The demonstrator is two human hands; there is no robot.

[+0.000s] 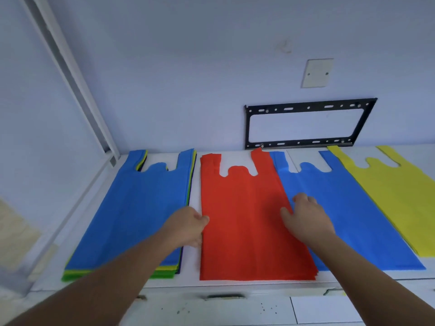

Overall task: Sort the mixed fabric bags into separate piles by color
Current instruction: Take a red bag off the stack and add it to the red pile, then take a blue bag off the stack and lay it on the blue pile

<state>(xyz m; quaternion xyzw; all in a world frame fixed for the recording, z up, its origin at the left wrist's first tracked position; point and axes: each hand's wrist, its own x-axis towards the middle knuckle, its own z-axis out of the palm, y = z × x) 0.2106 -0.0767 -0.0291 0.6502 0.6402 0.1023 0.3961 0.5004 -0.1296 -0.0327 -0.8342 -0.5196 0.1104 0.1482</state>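
red bag point(249, 222): lies flat at the middle of the counter point(191, 264), handles towards the wall; layered edges at its near right corner show more red under it.
left hand point(188, 225): at the left edge of the red bag; thumb lies on top of the edge, fingers curl down at the edge, gripping it.
right hand point(306, 217): rests palm down across the right edge of the red bag; thumb spread on the red fabric, fingers fairly straight and reaching onto the blue bag point(348, 212); it holds nothing.
blue bag: flat, just right of the red bag, with the red edge overlapping its left side.
yellow bag point(400, 196): flat, furthest right, overlapping the right side of the blue bag.
mixed stack point(136, 215): left of the red bag, apart from it by a strip of bare counter; blue on top, with yellow, green and dark edges showing beneath.
bracket point(308, 123): black frame on the wall behind the bags.
wall plate point(316, 72): pale, above the bracket.
drawer handle point(226, 296): under the front edge of the counter.
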